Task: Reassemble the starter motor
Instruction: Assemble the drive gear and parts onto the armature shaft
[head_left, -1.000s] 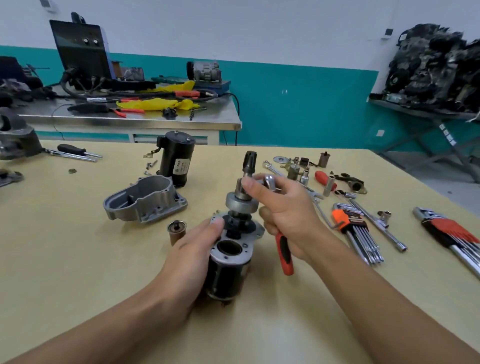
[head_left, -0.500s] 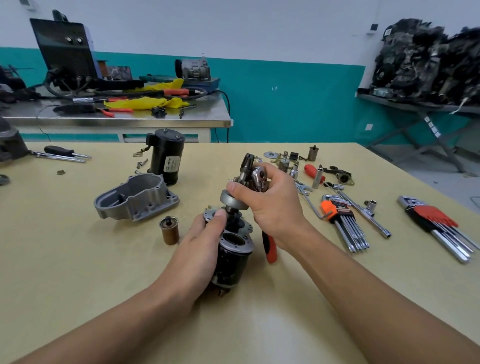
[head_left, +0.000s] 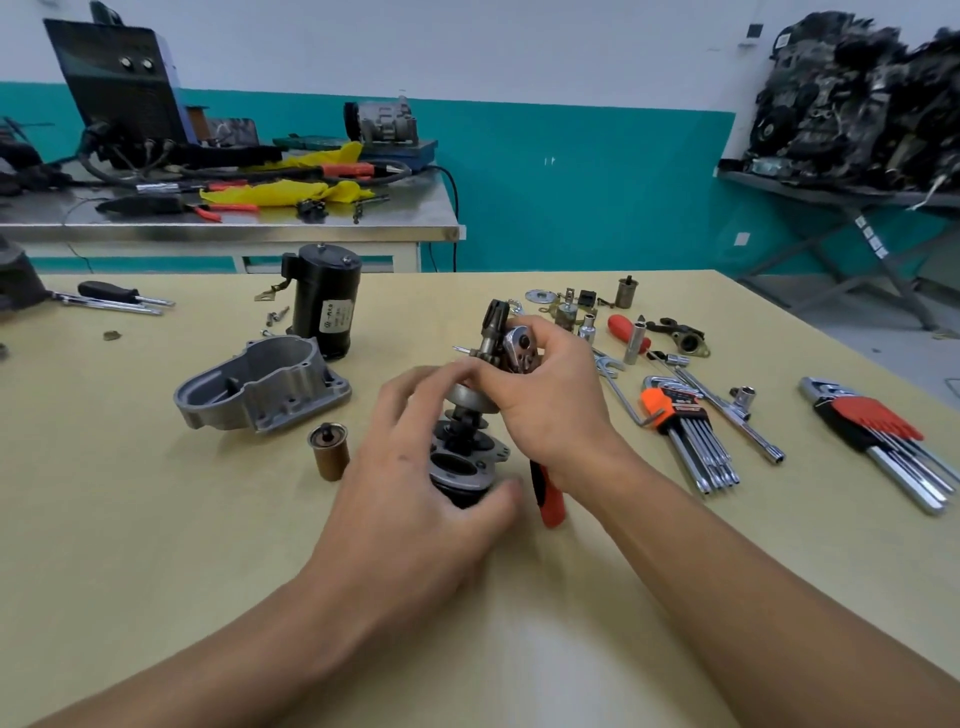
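Grey-metal starter motor (head_left: 462, 467) upright on the bench (head_left: 156, 519), clasped in the grip of the left hand (head_left: 410, 483); grip of the right hand (head_left: 550, 405) curled round a red-handled ratchet (head_left: 548, 493), also pinching the shaft (head_left: 491, 338) above. Beyond both grips, white label (head_left: 335, 318) on black cylinder (head_left: 322, 280), writing unreadable.

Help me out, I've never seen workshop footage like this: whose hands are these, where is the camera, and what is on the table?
No machine here: one person wears a camera on the head, so you look down at their own hands. They are rebuilding a starter motor. The half-built starter assembly stands on the yellow table. The left hand rests against it, fingers blurred. The right hand grips a red-handled ratchet wrench beside the pinion shaft on top. Nearby lie an aluminium housing, a black motor body, a small copper-coloured cylinder, an orange hex key set and a red hex key set.
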